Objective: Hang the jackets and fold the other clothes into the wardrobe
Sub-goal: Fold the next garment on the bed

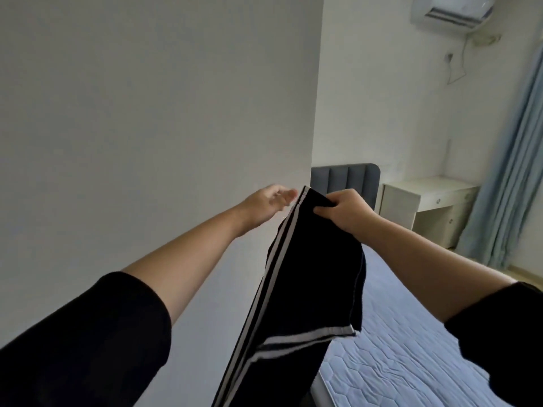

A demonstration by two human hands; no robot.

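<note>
The right grip [348,211] is clamped on the top edge of a black garment [311,274], with the fingers curled over the cloth and the thumb pinching from underneath. The left grip [269,205] is apart, its fingers loose and stretched toward the garment's striped edge. It is just beside that edge, and whether the fingertips touch it cannot be told.

The garment hangs in the air from the right grip, between the two forearms, and slants down toward the lower edge of the view. Pale stripes [276,259] run down its left side, and a pale band crosses it lower down, where the cloth lies doubled over. Both arms wear dark sleeves pushed up past the forearm.

Below and to the right of the garment lies a bed [396,348] with a blue quilted mattress and a grey padded headboard [346,177] — the garment is clear of it. Beyond the headboard stands a white table [429,192], with a light blue curtain [514,171] to its right. An air conditioner [452,10] is mounted high on the far wall — a broad pale wall [147,113] fills the left side.
</note>
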